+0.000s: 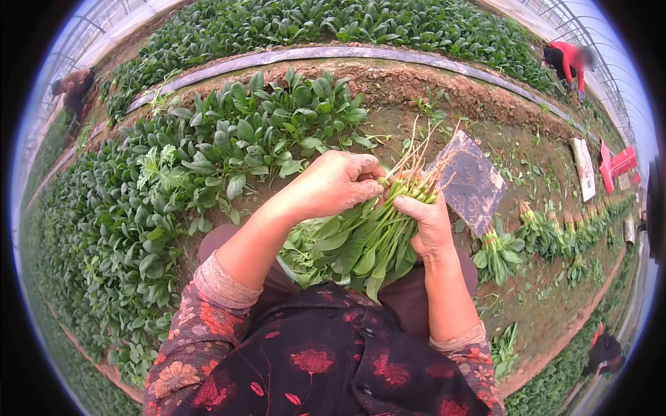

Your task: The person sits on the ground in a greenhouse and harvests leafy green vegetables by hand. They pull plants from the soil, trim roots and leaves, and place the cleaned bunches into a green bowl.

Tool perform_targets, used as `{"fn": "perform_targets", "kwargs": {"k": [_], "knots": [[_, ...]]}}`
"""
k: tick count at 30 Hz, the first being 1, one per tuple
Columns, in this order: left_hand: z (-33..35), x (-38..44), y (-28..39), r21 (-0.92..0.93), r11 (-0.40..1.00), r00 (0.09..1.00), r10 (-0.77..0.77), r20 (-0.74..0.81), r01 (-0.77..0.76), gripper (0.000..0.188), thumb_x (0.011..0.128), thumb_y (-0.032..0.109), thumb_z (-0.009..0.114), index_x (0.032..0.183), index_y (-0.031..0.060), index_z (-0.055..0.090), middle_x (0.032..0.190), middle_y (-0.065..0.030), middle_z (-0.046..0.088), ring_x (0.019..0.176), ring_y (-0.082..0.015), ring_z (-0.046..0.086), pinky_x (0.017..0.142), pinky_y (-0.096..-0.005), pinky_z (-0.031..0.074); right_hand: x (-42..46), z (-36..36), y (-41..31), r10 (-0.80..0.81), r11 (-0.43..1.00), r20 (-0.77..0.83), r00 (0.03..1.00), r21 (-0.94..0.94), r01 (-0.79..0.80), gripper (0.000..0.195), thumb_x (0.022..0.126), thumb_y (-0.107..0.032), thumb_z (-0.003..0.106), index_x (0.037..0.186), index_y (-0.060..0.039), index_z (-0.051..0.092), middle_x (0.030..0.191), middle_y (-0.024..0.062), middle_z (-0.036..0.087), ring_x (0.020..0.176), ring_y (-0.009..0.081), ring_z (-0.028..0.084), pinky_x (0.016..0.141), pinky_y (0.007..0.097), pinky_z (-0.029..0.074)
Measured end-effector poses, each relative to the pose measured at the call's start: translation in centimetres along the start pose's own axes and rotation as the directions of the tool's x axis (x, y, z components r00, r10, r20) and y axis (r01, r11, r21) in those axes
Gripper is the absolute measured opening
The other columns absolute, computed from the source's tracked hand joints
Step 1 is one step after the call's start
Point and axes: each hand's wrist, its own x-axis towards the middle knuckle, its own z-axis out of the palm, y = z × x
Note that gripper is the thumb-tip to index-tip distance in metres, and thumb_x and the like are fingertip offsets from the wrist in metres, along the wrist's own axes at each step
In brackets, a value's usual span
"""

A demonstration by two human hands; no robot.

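Observation:
My right hand [427, 221] grips a bunch of spinach [382, 239] just below its roots. The pale, thin roots point up and away from me, and the leaves hang down towards my lap. Beside the root end, the thumb and fingertips of my left hand [346, 182] pinch a small yellowish-green stem or leaf [384, 181] at the edge of the bunch. Under the bunch, between my knees, lie loose lobed greens [304, 242] in a pale container, of which only part of the rim [287, 271] shows.
Uncut spinach [130, 239] grows densely on the left. Tied bunches [497, 252] stand in rows on the soil at right, near a dark printed sheet [471, 182]. A grey strip [333, 53] crosses beyond. People bend at far left [78, 91], upper right [570, 65] and lower right [603, 353].

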Motion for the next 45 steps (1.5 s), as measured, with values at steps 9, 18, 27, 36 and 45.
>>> {"fn": "perform_targets", "kwargs": {"k": [9,18,27,36,45], "knots": [[3.1,0.9,-0.7,-0.308,0.941,0.984,-0.168,-0.061,0.142,0.015,0.091,0.008,0.066,0.102,-0.0013,0.063,0.084,-0.0023,0.064,0.066,-0.0061,0.057,0.058,-0.0229,0.050,0.5,0.0,0.6,-0.094,0.995,-0.044,0.995,-0.042,0.092,0.042,0.077,0.006,0.072,0.117,-0.0003,0.061,0.105,0.0059,0.068,0.092,0.0141,0.065,0.084,0.0289,0.051],[3.6,0.8,-0.7,-0.389,0.912,0.985,-0.164,-0.052,0.131,0.013,0.091,-0.001,0.060,0.104,-0.0017,0.062,0.090,-0.0027,0.066,0.071,-0.0075,0.059,0.060,-0.0230,0.052,0.9,0.2,0.5,0.043,0.998,0.087,0.995,0.033,-0.046,0.050,0.076,0.004,0.070,0.124,0.0002,0.058,0.111,0.0092,0.068,0.097,0.0165,0.065,0.090,0.0323,0.051],[2.7,0.0,1.8,0.499,0.865,0.959,0.185,-0.214,-0.056,0.014,0.082,0.009,0.073,0.091,0.0013,0.065,0.078,-0.0090,0.065,0.066,-0.0172,0.064,0.059,-0.0290,0.052,0.6,-0.3,0.1,0.106,0.993,0.085,0.991,0.046,-0.110,0.048,0.074,0.006,0.070,0.121,-0.0008,0.058,0.106,0.0064,0.068,0.095,0.0159,0.066,0.089,0.0307,0.051],[2.4,3.2,5.3,0.778,0.366,0.807,0.516,0.287,-0.511,0.020,0.086,0.034,0.063,0.085,0.0143,0.061,0.084,-0.0046,0.058,0.091,-0.0250,0.059,0.081,-0.0386,0.046,0.3,1.9,0.0,0.027,1.000,0.218,0.975,-0.002,-0.028,0.055,0.075,-0.001,0.073,0.126,-0.0060,0.055,0.117,0.0042,0.063,0.111,0.0164,0.059,0.092,0.0325,0.050],[1.9,1.5,9.2,0.710,0.650,0.962,0.209,0.178,-0.272,0.029,0.085,0.036,0.067,0.092,0.0088,0.062,0.082,-0.0112,0.065,0.073,-0.0317,0.066,0.063,-0.0404,0.052,-0.1,2.6,-0.8,-0.098,0.984,0.406,0.908,0.175,0.028,0.068,0.066,0.004,0.073,0.129,-0.0083,0.050,0.117,0.0011,0.059,0.110,0.0130,0.057,0.094,0.0298,0.048]]}}
